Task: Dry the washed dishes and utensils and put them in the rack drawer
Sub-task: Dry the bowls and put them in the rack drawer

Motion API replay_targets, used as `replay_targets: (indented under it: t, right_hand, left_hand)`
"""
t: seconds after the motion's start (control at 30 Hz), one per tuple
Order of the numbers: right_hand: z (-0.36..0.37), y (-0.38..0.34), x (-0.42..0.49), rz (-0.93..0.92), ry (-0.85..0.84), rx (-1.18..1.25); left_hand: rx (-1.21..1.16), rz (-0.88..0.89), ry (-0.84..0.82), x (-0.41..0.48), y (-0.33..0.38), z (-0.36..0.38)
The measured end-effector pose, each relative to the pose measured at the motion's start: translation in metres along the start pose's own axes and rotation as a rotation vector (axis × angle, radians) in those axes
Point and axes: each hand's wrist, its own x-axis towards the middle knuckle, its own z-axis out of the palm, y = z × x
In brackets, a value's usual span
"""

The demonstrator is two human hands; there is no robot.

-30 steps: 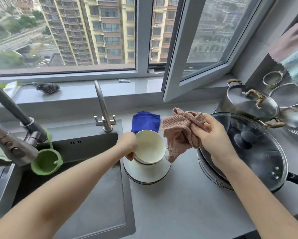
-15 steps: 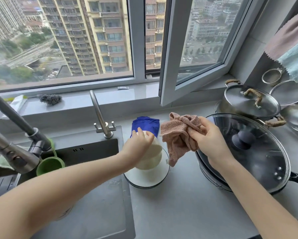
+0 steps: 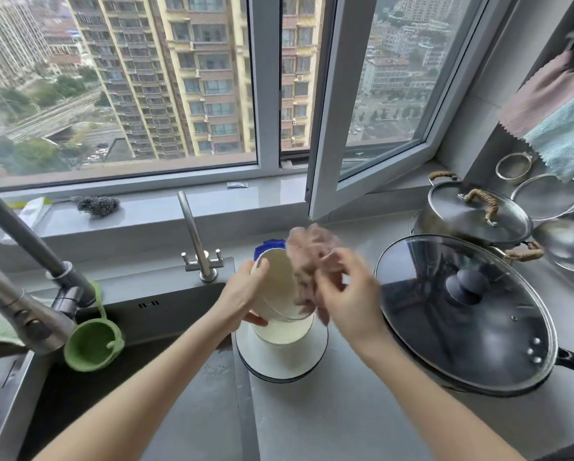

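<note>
Two cream bowls are in view. The left hand [image 3: 245, 294] grips the held bowl [image 3: 275, 284] by its rim, thumb on the edge and fingers curled beneath, tilted with its mouth toward the right hand [image 3: 348, 294]. That hand is blurred, but its fingers bunch one pink cloth [image 3: 307, 251] against the bowl's opening. The second bowl [image 3: 282, 332] sits directly below on a stack of white plates [image 3: 279, 364]; two dark rims show, though the exact count is unclear. The stack rests on the grey surface [image 3: 345, 410] beside the sink [image 3: 166, 311]. One blue cloth [image 3: 269, 246] lies behind the bowls. Two lidded vessels stand to the right: a pan [image 3: 462, 314] and a pot [image 3: 471, 211].
</note>
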Motion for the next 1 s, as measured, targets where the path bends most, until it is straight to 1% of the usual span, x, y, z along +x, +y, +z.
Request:
replay_targets:
  t: [0.07, 0.1, 0.13, 0.17, 0.2, 0.23, 0.27, 0.3, 0.33, 0.37, 0.4, 0.43, 0.47, 0.5, 0.53, 0.6, 0.67, 0.7, 0.73, 0.8, 0.83, 0.87, 0.9, 0.93, 0.97, 1.0]
  right_hand:
    - [0.026, 0.003, -0.008, -0.193, -0.238, -0.349]
    - [0.037, 0.003, -0.012, -0.228, -0.325, -0.411]
    - [0.043, -0.003, -0.014, -0.191, -0.405, -0.369]
    - [0.046, -0.01, -0.014, -0.105, -0.479, -0.23]
    - [0.047, -0.016, -0.015, 0.002, -0.568, -0.043]
    - [0.047, -0.02, -0.017, 0.099, -0.674, 0.136]
    - [0.042, -0.024, -0.02, 0.176, -0.797, 0.247]
    - [0.037, -0.024, -0.022, 0.202, -0.922, 0.285]
    - [0.032, -0.021, -0.024, 0.167, -1.031, 0.213]
    - [0.03, -0.015, -0.025, 0.036, -1.1, 0.037]
    - [0.027, -0.012, -0.024, -0.193, -1.125, -0.209]
    - [0.028, -0.006, -0.021, -0.442, -1.122, -0.415]
    - [0.029, 0.001, -0.018, -0.655, -1.081, -0.571]
    - [0.03, 0.005, -0.016, -0.813, -1.045, -0.665]
    - [0.03, 0.005, -0.014, -0.895, -1.017, -0.7]
    - [0.029, 0.004, -0.013, -0.943, -0.94, -0.785]
    - [0.028, -0.007, -0.02, -0.869, -0.88, -0.859]
    - [0.028, -0.016, -0.023, -0.801, -0.876, -0.861]
    - [0.028, -0.024, -0.026, -0.699, -0.915, -0.837]
    - [0.026, -0.037, -0.028, -0.42, -1.061, -0.747]
    - [0.022, -0.04, -0.028, -0.276, -1.115, -0.632]
    - [0.017, -0.042, -0.028, -0.118, -1.118, -0.47]
    - [0.009, -0.046, -0.026, 0.028, -1.082, -0.288]
    - [-0.002, -0.051, -0.022, 0.13, -0.984, -0.138]
    - [-0.014, -0.055, -0.015, 0.188, -0.862, -0.016]
    - [-0.027, -0.061, -0.009, 0.206, -0.728, 0.076]
  left_hand:
    - [-0.023, 0.092, -0.043, -0.006, -0.001, -0.002]
    - [-0.003, 0.144, -0.064, -0.01, -0.002, -0.002]
    - [0.013, 0.175, -0.079, -0.012, -0.003, -0.002]
    - [0.009, 0.181, -0.094, -0.014, -0.003, -0.004]
    - [0.001, 0.169, -0.105, -0.015, -0.003, -0.007]
    - [0.001, 0.156, -0.107, -0.016, -0.003, -0.011]
    - [0.017, 0.142, -0.107, -0.016, -0.003, -0.017]
    - [0.043, 0.115, -0.114, -0.017, -0.005, -0.022]
    - [0.068, 0.07, -0.138, -0.019, -0.008, -0.027]
    - [0.088, 0.016, -0.179, -0.023, -0.01, -0.03]
    - [0.106, -0.024, -0.228, -0.025, -0.013, -0.032]
    - [0.116, -0.04, -0.275, -0.026, -0.016, -0.033]
    - [0.117, -0.041, -0.31, -0.027, -0.018, -0.035]
    - [0.109, -0.037, -0.334, -0.028, -0.018, -0.037]
    - [0.098, -0.038, -0.35, -0.028, -0.017, -0.039]
    - [0.102, -0.046, -0.355, -0.028, -0.015, -0.043]
    - [0.122, -0.055, -0.327, -0.03, -0.013, -0.044]
    - [0.113, -0.073, -0.293, -0.03, -0.012, -0.043]
    - [0.098, -0.098, -0.252, -0.031, -0.012, -0.041]
    - [0.094, -0.155, -0.187, -0.033, -0.014, -0.037]
    - [0.091, -0.177, -0.182, -0.034, -0.017, -0.036]
    - [0.073, -0.185, -0.193, -0.035, -0.02, -0.035]
    - [0.04, -0.177, -0.208, -0.035, -0.024, -0.036]
    - [-0.002, -0.162, -0.211, -0.035, -0.028, -0.04]
    - [-0.048, -0.152, -0.201, -0.035, -0.031, -0.045]
    - [-0.09, -0.15, -0.187, -0.035, -0.034, -0.051]
